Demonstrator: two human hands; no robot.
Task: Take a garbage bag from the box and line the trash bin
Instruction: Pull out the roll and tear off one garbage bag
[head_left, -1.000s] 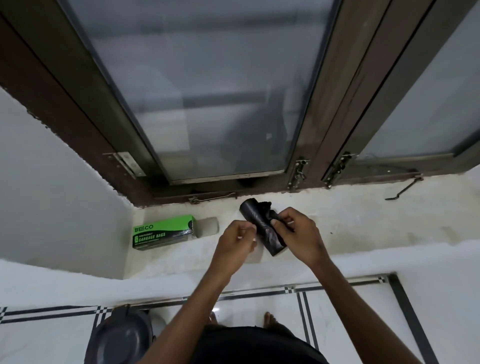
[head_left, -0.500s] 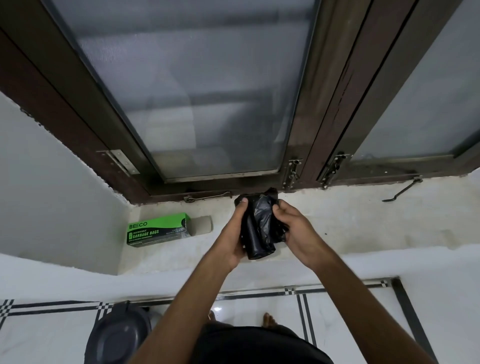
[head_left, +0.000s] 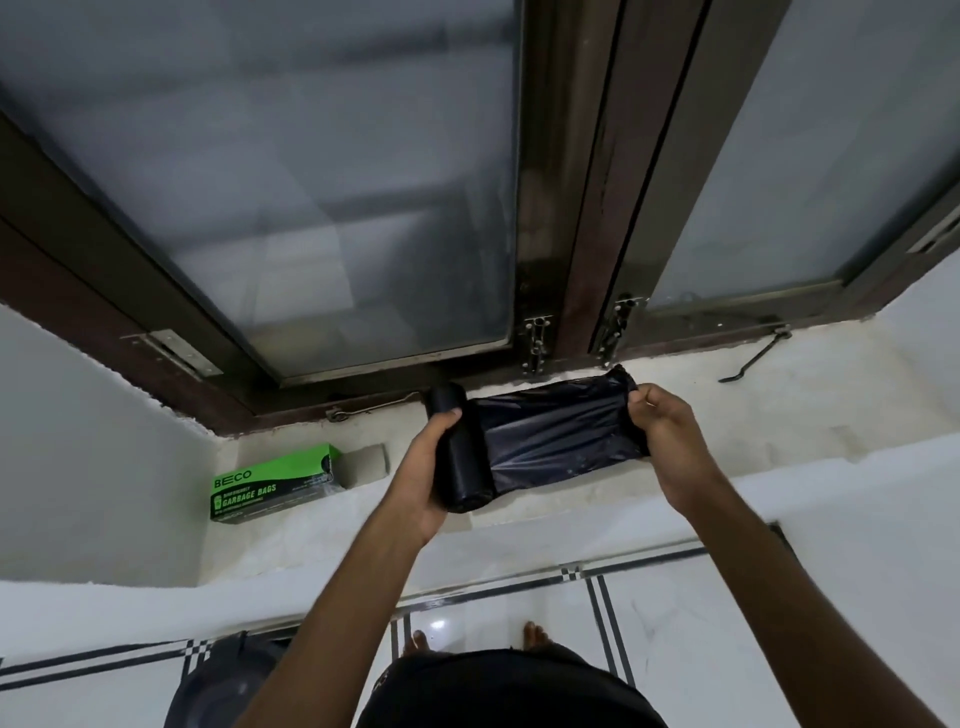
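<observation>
Black roll gripped in left hand; right hand pinches bag edge. I'd pull taut, tear at perforation.

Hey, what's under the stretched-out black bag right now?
Under the stretched bag lies the pale window ledge, bare around it. The strip of ledge directly beneath is hidden by the plastic. The left hand holds the roll, the right hand the loose end.

Box on sill, left of roll.

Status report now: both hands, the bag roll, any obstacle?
Left hand grips bag roll. Right hand pulls free end. Box aside. No obstacle.
</observation>
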